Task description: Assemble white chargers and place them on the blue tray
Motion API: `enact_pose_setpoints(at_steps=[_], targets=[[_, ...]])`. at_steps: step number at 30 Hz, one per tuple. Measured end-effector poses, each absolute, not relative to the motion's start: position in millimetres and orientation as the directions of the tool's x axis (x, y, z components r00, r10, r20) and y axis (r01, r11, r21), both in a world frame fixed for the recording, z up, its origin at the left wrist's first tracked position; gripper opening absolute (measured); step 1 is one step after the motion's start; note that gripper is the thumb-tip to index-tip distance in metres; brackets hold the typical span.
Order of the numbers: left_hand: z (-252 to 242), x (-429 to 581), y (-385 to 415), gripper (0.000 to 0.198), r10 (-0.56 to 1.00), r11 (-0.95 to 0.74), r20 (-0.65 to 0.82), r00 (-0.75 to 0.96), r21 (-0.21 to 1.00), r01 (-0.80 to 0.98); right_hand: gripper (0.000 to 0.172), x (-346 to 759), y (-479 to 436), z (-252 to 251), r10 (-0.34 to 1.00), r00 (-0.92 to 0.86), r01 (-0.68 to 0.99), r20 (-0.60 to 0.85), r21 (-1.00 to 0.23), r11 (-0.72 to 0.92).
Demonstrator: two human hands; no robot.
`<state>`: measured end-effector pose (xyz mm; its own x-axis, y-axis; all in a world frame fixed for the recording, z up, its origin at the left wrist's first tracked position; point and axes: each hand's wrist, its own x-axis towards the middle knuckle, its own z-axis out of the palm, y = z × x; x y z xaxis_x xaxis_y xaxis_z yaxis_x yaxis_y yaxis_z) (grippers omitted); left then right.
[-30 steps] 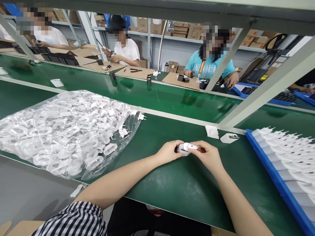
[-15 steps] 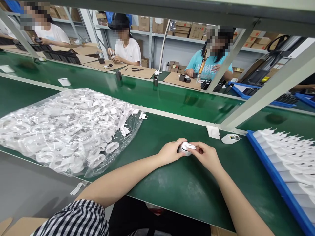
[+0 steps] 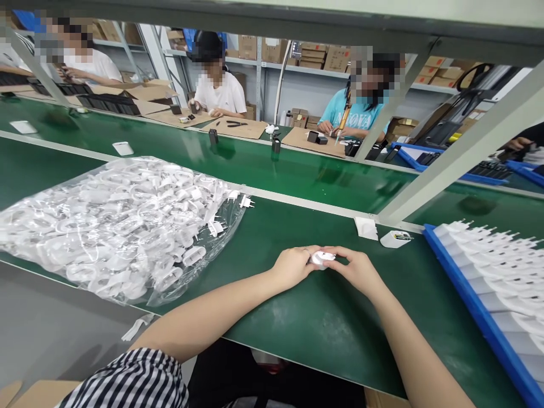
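Note:
Between both hands, just above the green table [image 3: 272, 317], is a white plug adapter [image 3: 323, 259]. My left hand [image 3: 293, 266] grips its left side with thumb and fingers. My right hand [image 3: 355, 266] pinches it from the right, fingers at the top end. Parts of the adapter are hidden by the fingers. To the left lies a clear plastic bag [image 3: 114, 226] full of white plug covers, some loose at its mouth. A white adapter housing [image 3: 395, 238] with inner parts showing lies beyond my right hand.
At the right, a blue tray [image 3: 476, 300] holds rows of white adapters with pins up. A folded white piece [image 3: 366, 228] lies by a slanting metal post [image 3: 459, 141]. A green conveyor belt [image 3: 297, 164] carries small black cases; co-workers sit beyond it.
My fingers have closed further around the adapter, and its white cap now sits flatter on the body. Items on the belt have shifted slightly right.

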<state>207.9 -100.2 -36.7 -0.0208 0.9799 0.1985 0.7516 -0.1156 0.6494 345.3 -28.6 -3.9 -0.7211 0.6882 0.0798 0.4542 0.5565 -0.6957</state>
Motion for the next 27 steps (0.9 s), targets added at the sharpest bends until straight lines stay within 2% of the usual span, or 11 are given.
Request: enact_pose_setpoints(at_steps=[5,8,13,20,24,27], targets=[[-37,205,-100,0.042,0.986,-0.102,0.164,-0.008,0.65,0.753,0.017,344,-30,-1,0.717,-0.696,0.495,0.046,-0.692,0.525],[-32,199,-99,0.049,0.994,-0.1,0.103,0.038,0.706,0.701,0.017,343,-31,-2,0.74,-0.671,0.507,0.051,-0.697,0.507],[-24,192,-98,0.035,0.993,-0.103,0.06,0.098,0.852,0.513,0.018,344,-31,-4,0.756,-0.653,0.508,0.042,-0.717,0.478],[-30,192,-93,0.034,0.995,-0.07,0.038,0.095,0.93,0.36,0.018,343,-33,-3,0.766,-0.641,0.495,0.043,-0.739,0.456],[-29,194,-97,0.036,0.989,-0.099,0.051,0.138,0.924,0.369,0.015,344,-36,-2,0.744,-0.667,0.493,0.042,-0.723,0.483],[-27,196,-101,0.038,0.988,-0.147,0.097,0.122,0.846,0.513,0.013,346,-38,-1,0.694,-0.719,0.483,0.036,-0.692,0.537]])
